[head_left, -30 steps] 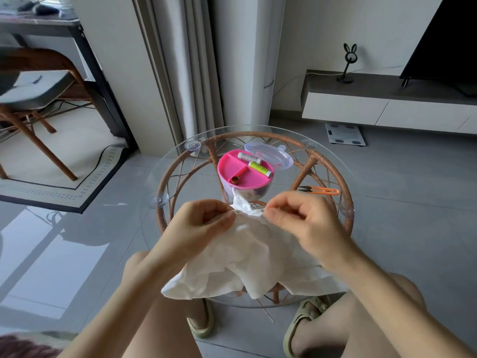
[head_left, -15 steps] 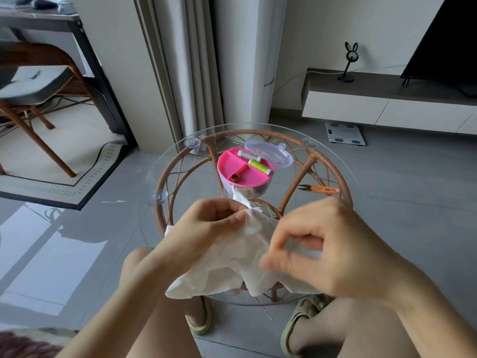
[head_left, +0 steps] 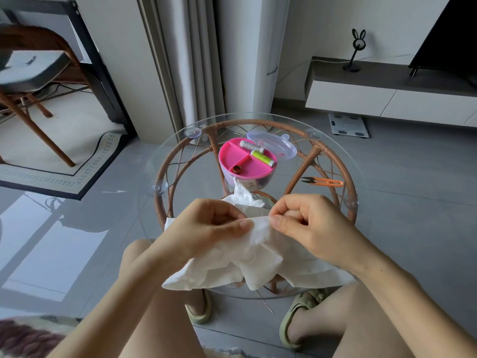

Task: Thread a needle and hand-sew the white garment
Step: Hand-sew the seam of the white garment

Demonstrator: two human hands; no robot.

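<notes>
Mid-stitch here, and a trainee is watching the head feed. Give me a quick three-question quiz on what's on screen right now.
1. True or false: the orange snips lie on the glass table, untouched by either hand.
2. Fill in: the green spool lies in the ____ tray.
3. The left hand pinches: A the white garment, B the orange snips, C the green spool.
Key: 1 true; 2 pink; 3 A.
</notes>
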